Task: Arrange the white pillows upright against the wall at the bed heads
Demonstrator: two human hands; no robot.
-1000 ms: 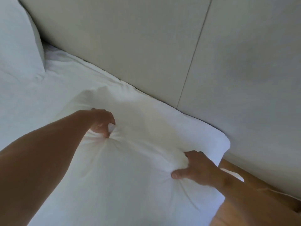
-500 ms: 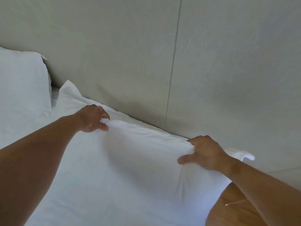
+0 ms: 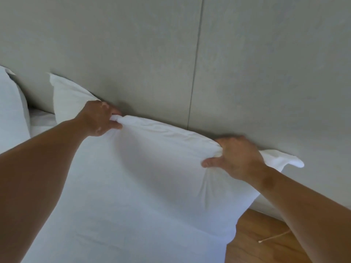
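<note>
A large white pillow (image 3: 148, 177) fills the middle of the view, raised on edge with its top seam close to the grey padded wall (image 3: 152, 54). My left hand (image 3: 99, 118) pinches that top edge toward the left corner. My right hand (image 3: 235, 158) grips the same edge near the right corner, whose loose flap sticks out past my wrist. A second white pillow (image 3: 11, 114) stands upright against the wall at the far left. Between the two pillows a strip of white sheet (image 3: 41, 122) shows.
The grey wall has a vertical panel seam (image 3: 195, 73) just behind the held pillow. At the lower right is wooden floor (image 3: 266, 240) beside the bed, with a thin pale cord (image 3: 273, 238) lying on it.
The pillow went from lying flat under my bunched grips to standing on edge. Both hands have carried its top edge up and back toward the wall, and its left corner now rises higher.
</note>
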